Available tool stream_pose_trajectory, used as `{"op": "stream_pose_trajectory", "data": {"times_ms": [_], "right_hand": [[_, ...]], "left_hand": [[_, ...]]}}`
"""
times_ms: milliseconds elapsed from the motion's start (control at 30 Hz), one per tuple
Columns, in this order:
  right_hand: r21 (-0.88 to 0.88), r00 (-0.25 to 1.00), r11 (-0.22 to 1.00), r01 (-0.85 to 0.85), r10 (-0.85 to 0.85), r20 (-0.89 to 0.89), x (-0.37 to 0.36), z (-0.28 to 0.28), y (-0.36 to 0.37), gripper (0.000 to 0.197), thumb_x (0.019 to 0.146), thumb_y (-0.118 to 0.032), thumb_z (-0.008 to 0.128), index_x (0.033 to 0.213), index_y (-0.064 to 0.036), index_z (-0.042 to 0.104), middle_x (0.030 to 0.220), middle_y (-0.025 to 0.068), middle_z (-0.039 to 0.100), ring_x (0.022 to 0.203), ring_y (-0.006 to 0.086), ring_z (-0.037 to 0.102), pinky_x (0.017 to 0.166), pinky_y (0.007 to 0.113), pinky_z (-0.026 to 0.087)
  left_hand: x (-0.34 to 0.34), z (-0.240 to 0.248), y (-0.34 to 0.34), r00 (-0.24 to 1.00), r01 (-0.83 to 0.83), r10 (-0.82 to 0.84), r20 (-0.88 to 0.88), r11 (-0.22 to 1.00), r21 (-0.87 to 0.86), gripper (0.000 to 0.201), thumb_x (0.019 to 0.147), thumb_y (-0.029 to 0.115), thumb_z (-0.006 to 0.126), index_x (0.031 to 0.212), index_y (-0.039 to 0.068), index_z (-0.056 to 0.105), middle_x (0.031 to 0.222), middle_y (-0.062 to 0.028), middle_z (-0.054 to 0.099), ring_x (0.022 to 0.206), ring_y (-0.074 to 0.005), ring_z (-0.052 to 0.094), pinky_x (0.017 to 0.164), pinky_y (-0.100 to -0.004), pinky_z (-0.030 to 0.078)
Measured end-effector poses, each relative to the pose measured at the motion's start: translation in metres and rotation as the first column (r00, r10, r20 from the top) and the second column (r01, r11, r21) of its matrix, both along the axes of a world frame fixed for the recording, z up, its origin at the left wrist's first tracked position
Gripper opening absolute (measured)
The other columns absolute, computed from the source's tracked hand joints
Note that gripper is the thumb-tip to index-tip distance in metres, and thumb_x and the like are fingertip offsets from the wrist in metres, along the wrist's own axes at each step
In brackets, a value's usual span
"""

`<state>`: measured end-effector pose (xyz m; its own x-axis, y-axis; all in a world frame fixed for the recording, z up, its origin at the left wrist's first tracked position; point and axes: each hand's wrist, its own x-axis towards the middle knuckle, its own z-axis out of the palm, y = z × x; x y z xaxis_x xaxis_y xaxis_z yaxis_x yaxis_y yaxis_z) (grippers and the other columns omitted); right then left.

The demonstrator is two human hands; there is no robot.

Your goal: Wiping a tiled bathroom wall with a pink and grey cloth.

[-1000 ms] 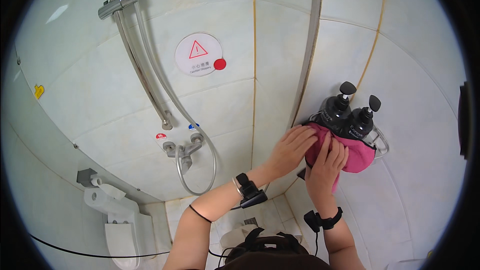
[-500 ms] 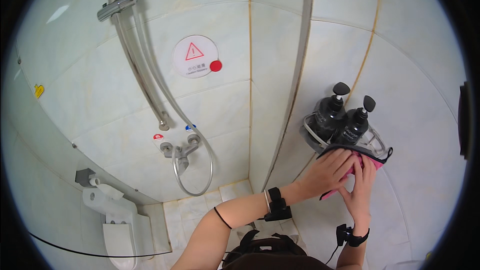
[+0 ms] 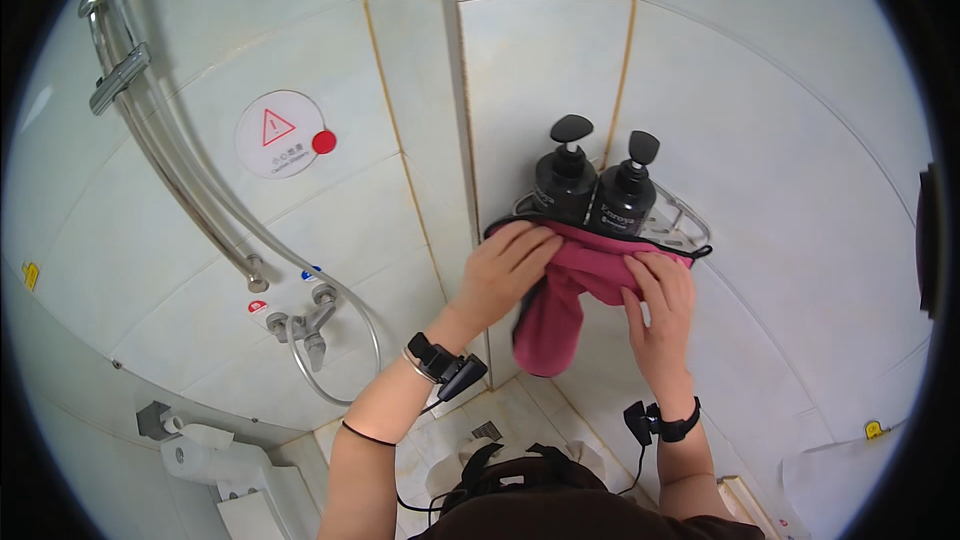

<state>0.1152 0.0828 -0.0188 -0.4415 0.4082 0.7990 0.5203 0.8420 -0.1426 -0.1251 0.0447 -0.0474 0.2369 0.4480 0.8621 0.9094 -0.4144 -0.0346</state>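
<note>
A pink cloth with black edging and a small loop [image 3: 552, 325] hangs over the front of the wire corner rack [image 3: 676, 220]. My left hand [image 3: 508, 268] presses on its left part, fingers bent over the upper edge. My right hand [image 3: 658, 305] has its fingers curled on the cloth's right side, near the loop. Behind the cloth, two black pump bottles stand side by side in the rack: a left bottle [image 3: 566, 175] and a right bottle [image 3: 624, 198]. The cloth hides their lower parts and the front of the rack.
On the tiled wall at left are a shower rail [image 3: 180, 165] with its hose, a mixer tap [image 3: 305, 325] and a round warning sign [image 3: 282, 135]. A toilet paper roll [image 3: 195, 460] sits at lower left. A wall edge [image 3: 468, 140] juts out left of the rack.
The view has swung to the right, bringing the rack nearer the middle. My hands have moved apart, and the bunched cloth is now spread wider, with a part hanging down.
</note>
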Motion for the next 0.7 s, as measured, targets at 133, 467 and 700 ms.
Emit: {"op": "stream_pose_trajectory", "data": {"times_ms": [133,467,700], "right_hand": [[0.098,0.995,0.995,-0.019,0.029,-0.097,-0.02,-0.018,0.012,0.036,0.075,-0.002,0.068,0.111,-0.0065,0.068,0.104,0.006,0.063,0.101,0.026,0.059,0.092,0.042,0.044],[0.193,0.984,0.98,-0.046,0.078,-0.162,-0.045,-0.036,0.018,0.035,0.079,-0.001,0.06,0.112,-0.0053,0.068,0.116,0.0072,0.066,0.113,0.0241,0.06,0.099,0.04,0.042],[0.181,0.964,0.983,0.019,0.03,-0.264,0.009,-0.054,0.044,0.033,0.076,0.004,0.062,0.109,-0.0006,0.066,0.117,0.0145,0.065,0.118,0.0342,0.059,0.1,0.047,0.043]], "left_hand": [[0.004,-0.008,0.006,0.968,-0.007,-0.007,0.249,0.999,0.054,0.042,0.07,-0.007,0.064,0.111,0.005,0.065,0.114,-0.0108,0.061,0.106,-0.032,0.059,0.088,-0.0409,0.051],[0.03,-0.015,0.004,0.951,-0.051,0.038,0.308,0.998,0.035,0.045,0.071,-0.013,0.057,0.114,0.001,0.063,0.117,-0.0145,0.061,0.111,-0.0344,0.058,0.095,-0.0427,0.047],[0.095,-0.011,0.005,0.99,0.08,-0.079,0.113,0.997,-0.003,0.043,0.074,0.001,0.061,0.116,-0.005,0.061,0.122,-0.0158,0.06,0.115,-0.0323,0.058,0.098,-0.0419,0.048]]}}
